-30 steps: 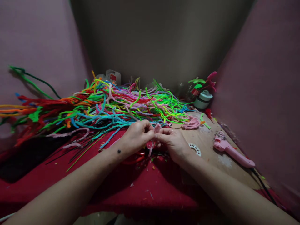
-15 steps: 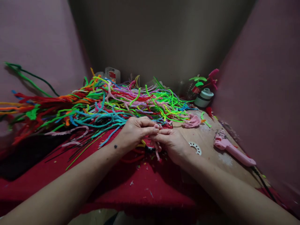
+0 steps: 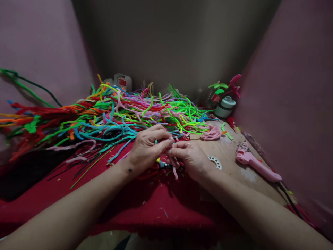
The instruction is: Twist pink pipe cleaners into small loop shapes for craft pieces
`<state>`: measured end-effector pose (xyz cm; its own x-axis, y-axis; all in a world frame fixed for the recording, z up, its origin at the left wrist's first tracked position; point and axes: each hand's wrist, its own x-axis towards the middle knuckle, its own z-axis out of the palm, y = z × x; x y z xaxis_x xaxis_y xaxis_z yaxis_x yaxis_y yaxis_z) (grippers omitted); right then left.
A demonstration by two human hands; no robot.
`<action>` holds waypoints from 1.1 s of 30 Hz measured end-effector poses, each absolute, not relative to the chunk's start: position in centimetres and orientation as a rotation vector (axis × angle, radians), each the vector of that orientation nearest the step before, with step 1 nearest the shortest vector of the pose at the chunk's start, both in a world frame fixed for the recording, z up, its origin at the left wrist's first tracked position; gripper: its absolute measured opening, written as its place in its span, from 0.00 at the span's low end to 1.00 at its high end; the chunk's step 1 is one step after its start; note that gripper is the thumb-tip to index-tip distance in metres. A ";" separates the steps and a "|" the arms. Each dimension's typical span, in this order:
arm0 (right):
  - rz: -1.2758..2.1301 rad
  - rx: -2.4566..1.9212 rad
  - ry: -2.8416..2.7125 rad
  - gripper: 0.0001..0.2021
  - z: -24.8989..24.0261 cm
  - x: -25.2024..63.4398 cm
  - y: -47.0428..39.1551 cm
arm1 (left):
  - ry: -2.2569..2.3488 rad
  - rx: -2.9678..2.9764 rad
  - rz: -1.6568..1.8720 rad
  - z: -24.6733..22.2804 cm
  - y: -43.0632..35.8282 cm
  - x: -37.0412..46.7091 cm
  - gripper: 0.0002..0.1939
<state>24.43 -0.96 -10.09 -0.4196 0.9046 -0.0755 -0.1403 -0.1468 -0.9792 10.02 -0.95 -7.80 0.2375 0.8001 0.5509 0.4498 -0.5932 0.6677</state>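
Note:
My left hand (image 3: 149,144) and my right hand (image 3: 191,158) meet fingertip to fingertip over the red cloth (image 3: 145,208). Between them they pinch a pink pipe cleaner (image 3: 175,173), whose loose end hangs below the fingers. Most of the piece is covered by my fingers, so its shape there is hidden. Behind the hands, partly covered, lies a dark tool with a metal part and a bit of yellow (image 3: 164,164). A big heap of coloured pipe cleaners (image 3: 125,114) spreads just beyond my hands.
On the right a pink hot glue gun (image 3: 257,165) rests on a tan board (image 3: 234,173), its cord trailing forward. A white ring-shaped piece with holes (image 3: 218,162) and a pink pipe cleaner bundle (image 3: 212,133) lie there too. A pale lidded bottle (image 3: 225,107) stands at the back right.
My left hand has turned slightly, its fingers bent higher over the pink pipe cleaner. Both hands still pinch it. The whole view has shifted a little.

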 end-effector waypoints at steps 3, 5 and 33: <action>1.696 -0.911 -1.320 0.12 -10.3 24.5 -0.8 | 1.120 2.217 1.322 -7.9 -0.9 10.0 0.08; 1.704 -0.920 -1.272 0.12 -10.4 24.5 -0.7 | 1.146 2.093 1.282 -7.8 -0.7 9.8 0.09; 1.604 -0.872 -1.001 0.08 -9.9 24.7 0.2 | 1.071 1.263 0.982 -8.6 0.3 9.5 0.12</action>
<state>24.74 0.21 -9.91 -0.2278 0.9718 -0.0608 -0.3722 -0.1446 -0.9168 9.48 0.27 -8.60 0.2330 0.9699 -0.0710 0.0130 0.0699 0.9975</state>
